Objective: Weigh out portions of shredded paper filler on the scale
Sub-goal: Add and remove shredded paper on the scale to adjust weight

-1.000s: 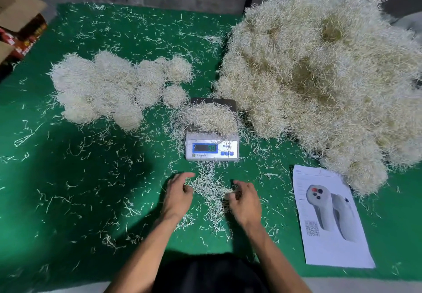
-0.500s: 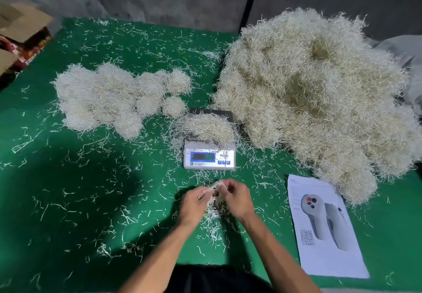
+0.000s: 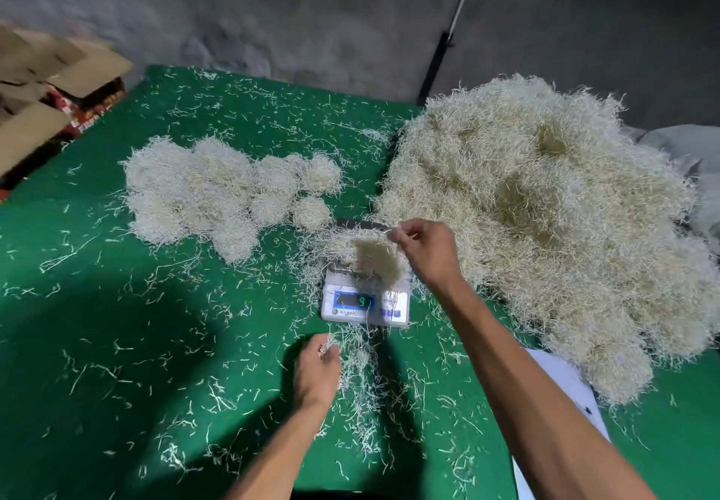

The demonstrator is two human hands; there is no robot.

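Observation:
A small white digital scale (image 3: 365, 306) stands mid-table with a lit display. A portion of cream shredded paper (image 3: 350, 250) lies heaped on its platform. My right hand (image 3: 426, 252) hovers over the far side of that heap, pinching a few strands between thumb and fingers. Below the scale, my left hand (image 3: 316, 373) holds a small tuft from a loose strip of shreds (image 3: 360, 390) lying on the cloth. A large mound of bulk shredded paper (image 3: 545, 219) fills the right side. Several rounded weighed portions (image 3: 218, 192) sit at the left.
The green tablecloth (image 3: 117, 343) is strewn with stray shreds. A white printed sheet (image 3: 561, 379) lies at the right under my forearm. Cardboard boxes (image 3: 50, 83) stand beyond the table's left corner. A grey wall and a dark pole (image 3: 440, 59) rise behind.
My two hands were together below the scale gathering shreds. The right hand has since lifted up over the scale's heap with a few strands. The left stays below the scale.

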